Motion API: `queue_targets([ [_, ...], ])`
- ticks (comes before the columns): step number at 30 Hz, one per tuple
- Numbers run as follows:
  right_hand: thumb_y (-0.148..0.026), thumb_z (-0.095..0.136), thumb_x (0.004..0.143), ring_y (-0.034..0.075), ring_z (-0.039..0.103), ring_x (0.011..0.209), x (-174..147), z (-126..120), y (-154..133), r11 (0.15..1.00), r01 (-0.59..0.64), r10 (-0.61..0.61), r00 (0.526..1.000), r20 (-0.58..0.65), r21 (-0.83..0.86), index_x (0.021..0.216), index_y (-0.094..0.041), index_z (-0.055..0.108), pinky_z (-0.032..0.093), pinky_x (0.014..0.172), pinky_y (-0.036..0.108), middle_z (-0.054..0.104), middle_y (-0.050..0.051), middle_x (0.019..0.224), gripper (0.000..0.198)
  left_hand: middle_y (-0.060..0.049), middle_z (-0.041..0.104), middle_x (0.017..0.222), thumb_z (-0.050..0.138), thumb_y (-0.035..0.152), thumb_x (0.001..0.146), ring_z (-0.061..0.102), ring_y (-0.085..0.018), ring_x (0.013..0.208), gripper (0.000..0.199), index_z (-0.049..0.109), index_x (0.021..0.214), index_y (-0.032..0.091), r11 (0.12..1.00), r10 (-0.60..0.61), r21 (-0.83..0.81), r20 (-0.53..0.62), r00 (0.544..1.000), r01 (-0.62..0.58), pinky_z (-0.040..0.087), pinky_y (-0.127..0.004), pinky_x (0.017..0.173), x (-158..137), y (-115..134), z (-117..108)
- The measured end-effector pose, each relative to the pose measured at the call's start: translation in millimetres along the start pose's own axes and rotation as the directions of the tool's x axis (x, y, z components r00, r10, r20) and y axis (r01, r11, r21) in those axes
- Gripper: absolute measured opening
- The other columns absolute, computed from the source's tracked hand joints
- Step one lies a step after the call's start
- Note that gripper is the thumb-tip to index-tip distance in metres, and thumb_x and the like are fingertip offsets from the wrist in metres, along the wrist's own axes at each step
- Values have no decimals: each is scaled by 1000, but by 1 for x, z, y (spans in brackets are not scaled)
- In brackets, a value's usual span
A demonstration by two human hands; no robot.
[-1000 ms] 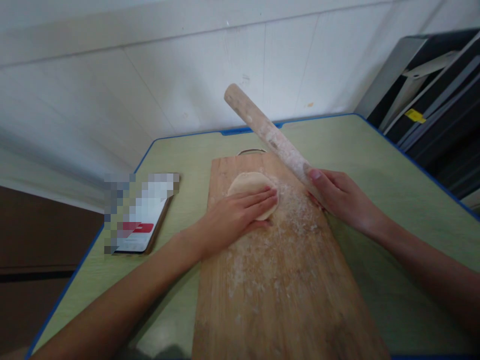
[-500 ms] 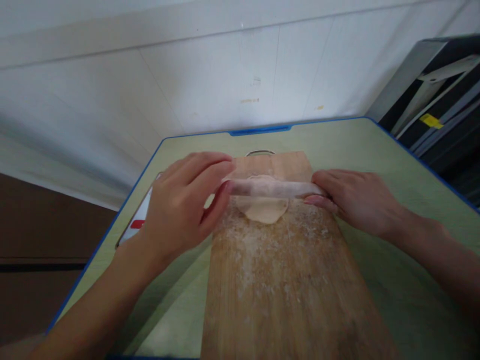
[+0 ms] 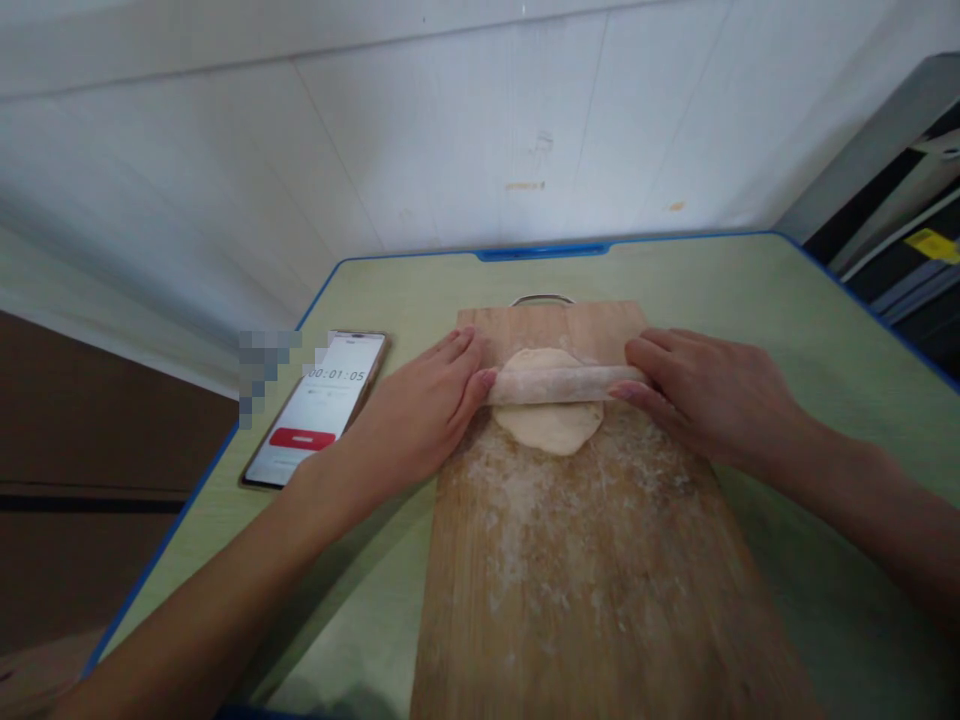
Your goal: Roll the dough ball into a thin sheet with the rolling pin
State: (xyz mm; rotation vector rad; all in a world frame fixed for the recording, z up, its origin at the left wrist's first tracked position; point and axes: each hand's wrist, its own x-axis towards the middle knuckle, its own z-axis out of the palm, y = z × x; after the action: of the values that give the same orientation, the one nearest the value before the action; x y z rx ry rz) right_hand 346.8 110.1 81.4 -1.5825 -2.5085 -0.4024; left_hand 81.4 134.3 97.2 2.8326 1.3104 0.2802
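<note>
A floury rolling pin (image 3: 559, 385) lies crosswise over a thin, roughly round piece of dough (image 3: 551, 428). My left hand (image 3: 427, 400) is closed on the pin's left end, thumb along the near side. Around the right end, the fingers of my right hand (image 3: 705, 390) are wrapped. Both ends of the pin are hidden by the hands. Beneath the dough is a wooden cutting board (image 3: 592, 600) dusted with flour, with a metal handle (image 3: 543, 298) at its far edge.
A phone (image 3: 319, 410) with a running timer lies left of the board, partly behind my left forearm. The pale green table (image 3: 697, 275) has a blue edge and stands against a white wall (image 3: 465, 140). Dark folded items (image 3: 915, 270) stand beyond its right side.
My left hand has lowered and closed in on the pin's left end; before, its fingers were raised and looser. More of the dough and the phone shows. The view has shifted slightly.
</note>
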Motion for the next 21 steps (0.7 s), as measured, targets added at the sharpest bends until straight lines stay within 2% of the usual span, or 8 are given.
queue_targets([
  [4,-59,8,95,19,47,56,1,4,1,999,-21,22,999,-24,33,75,-19,55,23,48,30,53,5,65,66,-18,64,107,24,31,100,59,-32,104,43,61,102,10,985,-25,169,-37,999,31,50,-48,86,3,8,-3],
  [6,-58,9,96,19,50,60,1,7,3,998,-12,15,998,-58,53,76,-18,54,26,49,30,54,5,68,63,-16,64,93,27,30,99,60,-31,91,38,60,94,12,967,2,253,0,1000,-2,51,-45,75,4,13,-6],
  [8,-57,11,97,20,51,64,0,9,4,997,4,3,996,-93,72,77,-18,53,29,51,30,54,6,70,61,-13,63,84,27,28,98,60,-29,84,35,59,93,14,963,2,269,31,1000,-10,49,-40,68,4,18,-8],
  [11,-58,15,96,20,50,64,2,8,3,996,-1,11,993,-116,88,74,-20,50,29,52,31,51,5,69,56,-9,61,77,24,27,98,59,-25,75,36,57,91,16,963,-124,244,29,992,114,44,-35,62,6,23,-5],
  [14,-54,21,94,19,46,59,8,3,-1,986,-130,136,989,-52,102,68,-22,46,24,50,31,48,4,64,48,-7,62,75,21,27,98,59,-23,71,39,58,90,17,951,-241,204,27,970,231,41,-33,61,12,21,0],
  [17,-45,24,91,19,44,54,18,-3,-3,954,-295,289,952,99,55,60,-24,42,20,50,32,49,4,59,42,-6,63,74,20,28,97,60,-23,71,42,60,88,18,941,-304,179,69,950,288,39,-33,62,20,16,1],
  [19,-41,24,90,19,44,53,24,-5,-4,939,-344,337,923,185,10,56,-23,43,19,50,32,51,7,59,42,-6,63,72,21,29,97,61,-22,69,44,61,83,18,932,-337,188,127,933,311,38,-32,61,24,14,0],
  [21,-38,24,89,20,46,53,26,-6,-5,939,-344,339,915,217,-15,56,-23,48,20,51,33,55,9,60,44,-6,64,72,21,29,97,61,-22,69,46,62,79,18,927,-351,197,156,923,319,38,-32,60,24,15,-1],
])
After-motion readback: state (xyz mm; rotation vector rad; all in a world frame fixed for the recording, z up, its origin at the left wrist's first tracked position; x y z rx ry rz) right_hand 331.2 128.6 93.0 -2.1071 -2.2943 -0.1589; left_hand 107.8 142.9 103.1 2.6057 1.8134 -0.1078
